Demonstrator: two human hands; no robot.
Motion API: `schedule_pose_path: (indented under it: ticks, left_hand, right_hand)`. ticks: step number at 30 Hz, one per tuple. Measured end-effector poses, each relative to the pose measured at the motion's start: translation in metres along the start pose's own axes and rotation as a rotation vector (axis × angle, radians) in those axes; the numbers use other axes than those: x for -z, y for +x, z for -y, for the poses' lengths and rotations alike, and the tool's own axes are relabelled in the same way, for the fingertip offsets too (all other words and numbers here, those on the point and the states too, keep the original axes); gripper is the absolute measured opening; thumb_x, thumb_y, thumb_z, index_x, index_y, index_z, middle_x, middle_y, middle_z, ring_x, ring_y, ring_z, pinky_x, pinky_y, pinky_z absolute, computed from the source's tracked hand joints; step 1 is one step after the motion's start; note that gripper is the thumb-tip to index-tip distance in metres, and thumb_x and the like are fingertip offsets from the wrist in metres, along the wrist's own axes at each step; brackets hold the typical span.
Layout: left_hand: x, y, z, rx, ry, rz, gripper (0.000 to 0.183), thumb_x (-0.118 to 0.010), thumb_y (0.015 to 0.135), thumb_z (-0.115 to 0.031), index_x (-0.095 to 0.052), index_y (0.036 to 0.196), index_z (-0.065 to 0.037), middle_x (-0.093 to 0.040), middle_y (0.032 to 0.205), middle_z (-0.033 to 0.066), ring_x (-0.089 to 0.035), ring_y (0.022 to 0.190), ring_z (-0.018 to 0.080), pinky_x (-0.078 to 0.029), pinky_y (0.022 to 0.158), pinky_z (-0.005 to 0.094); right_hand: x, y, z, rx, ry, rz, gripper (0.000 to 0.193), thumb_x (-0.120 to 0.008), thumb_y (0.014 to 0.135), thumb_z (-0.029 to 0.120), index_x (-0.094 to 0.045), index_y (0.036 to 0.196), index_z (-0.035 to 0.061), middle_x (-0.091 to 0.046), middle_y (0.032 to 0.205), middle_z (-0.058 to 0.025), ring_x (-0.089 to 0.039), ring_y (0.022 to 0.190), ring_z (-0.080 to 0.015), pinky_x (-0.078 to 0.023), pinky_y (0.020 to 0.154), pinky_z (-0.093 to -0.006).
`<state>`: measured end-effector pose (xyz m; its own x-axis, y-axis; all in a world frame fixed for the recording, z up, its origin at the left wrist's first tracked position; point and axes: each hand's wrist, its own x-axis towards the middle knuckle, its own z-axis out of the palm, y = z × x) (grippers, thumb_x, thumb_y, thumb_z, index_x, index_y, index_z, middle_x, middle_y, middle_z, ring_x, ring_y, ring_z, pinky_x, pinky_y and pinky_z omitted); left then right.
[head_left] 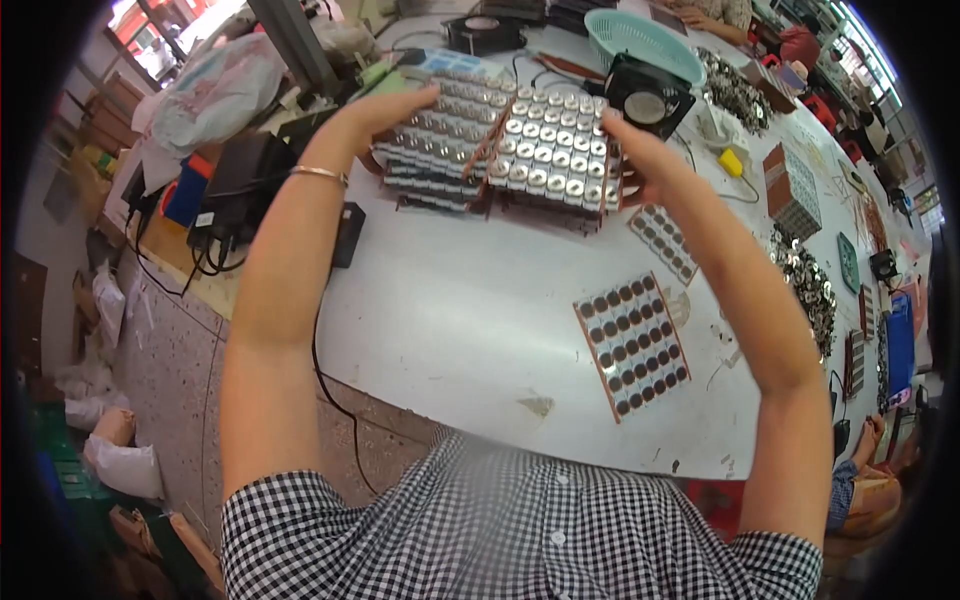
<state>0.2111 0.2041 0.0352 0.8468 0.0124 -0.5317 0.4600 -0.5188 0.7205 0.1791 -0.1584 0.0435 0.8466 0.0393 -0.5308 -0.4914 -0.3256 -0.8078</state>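
Note:
Two stacks of thin panels, each bearing rows of round silvery discs, sit side by side at the far part of the white table. My left hand (392,112) grips the outer side of the left stack (440,135), thumb on top and the other fingers mostly hidden. The right stack (550,145) is held at its outer edge by my right hand (643,160), its thumb on the top panel. The stacks touch or nearly touch along the middle. Closer to me, a single panel with dark round discs (632,345) lies flat, and a smaller similar panel (663,243) rests beside my right forearm.
Behind the stacks stand a black fan (648,95) and a turquoise basket (645,45). Black power adapters (245,185) with cables crowd the left. To the right are a block of stacked panels (793,190) and heaps of loose metal pieces (805,280). Other people sit farther off.

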Motion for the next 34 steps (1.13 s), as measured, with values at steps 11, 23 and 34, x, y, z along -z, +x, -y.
schedule_pose_path:
  ticks: [11, 23, 34]
  left_hand:
    - [0.004, 0.003, 0.005, -0.159, -0.296, 0.17, 0.068, -0.076, 0.084, -0.063, -0.068, 0.128, -0.011, -0.075, 0.116, 0.0072, -0.074, 0.095, 0.0181, -0.06, 0.082, 0.0363]
    - [0.047, 0.044, 0.016, -0.003, -0.231, 0.102, 0.058, -0.073, 0.089, -0.057, -0.07, 0.121, -0.008, -0.078, 0.109, 0.0078, -0.075, 0.085, 0.0175, -0.063, 0.078, 0.0332]
    - [0.035, 0.025, 0.007, -0.033, -0.28, 0.095, 0.063, -0.074, 0.087, -0.059, -0.069, 0.125, -0.009, -0.077, 0.108, 0.0084, -0.076, 0.086, 0.018, -0.063, 0.079, 0.0347]
  right_hand:
    - [-0.04, 0.005, 0.004, 0.082, 0.417, 0.042, 0.055, -0.067, 0.097, 0.053, -0.063, 0.125, 0.0058, -0.072, 0.105, -0.0087, -0.071, 0.091, -0.0196, -0.06, 0.085, -0.0409]
    - [-0.051, 0.057, 0.011, 0.128, 0.451, 0.255, 0.048, -0.07, 0.098, 0.037, -0.062, 0.126, -0.0012, -0.074, 0.116, -0.0137, -0.074, 0.1, -0.0205, -0.062, 0.09, -0.0378]
    - [-0.044, 0.058, 0.013, 0.073, 0.682, 0.384, 0.047, -0.082, 0.088, 0.028, -0.064, 0.121, -0.0011, -0.072, 0.118, -0.0193, -0.073, 0.105, -0.0287, -0.06, 0.096, -0.0472]
